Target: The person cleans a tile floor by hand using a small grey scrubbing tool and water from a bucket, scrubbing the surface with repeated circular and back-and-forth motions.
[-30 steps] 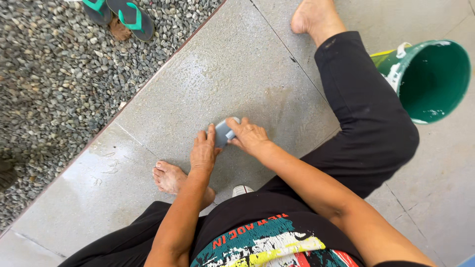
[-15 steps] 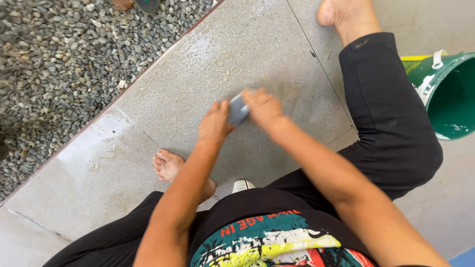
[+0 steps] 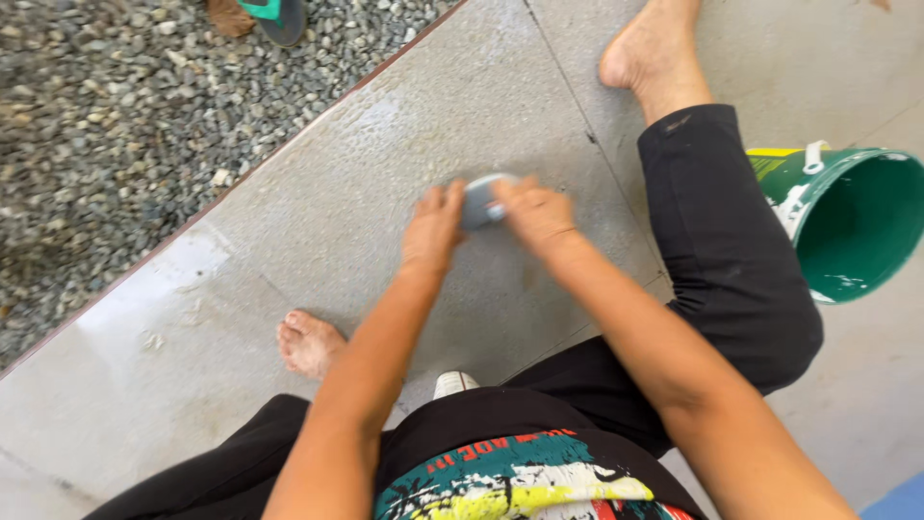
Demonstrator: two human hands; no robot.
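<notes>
A: How many hands are at work, and on what?

B: Two, both the person's own. The left hand [image 3: 433, 229] and the right hand [image 3: 535, 214] meet on one small grey-blue block [image 3: 478, 200], which is blurred. The right hand's fingers are curled over the block's right side, gripping it. The left hand touches its left edge with bent fingers; I cannot tell whether it grips the block or only steadies it.

A: Where does the block sit?

B: Against the concrete slab [image 3: 318, 250], pressed on its wet, grainy surface, about midway between the slab's edge by the gravel and the thin joint line that runs down the slab on the right.

A: What else lies about the block?

B: One green bucket [image 3: 852, 226] lies on its side well to the right of the block, its mouth open toward the camera, white smears on the rim and inside. Two bare feet: one foot [image 3: 310, 342] below and left of the block, just beside the left forearm; the other foot [image 3: 653, 48] above and right of it, at the end of a bent leg in black trousers [image 3: 731, 260].

A: And beyond the slab?

B: Grey gravel [image 3: 115, 125] fills the ground left of and above the block. One green-strapped sandal [image 3: 274, 13] lies on it at the top edge, partly cut off.

A: Anything near the body?

B: One small white object [image 3: 455, 383] shows below the block, by the black trousers; what it is I cannot tell.
</notes>
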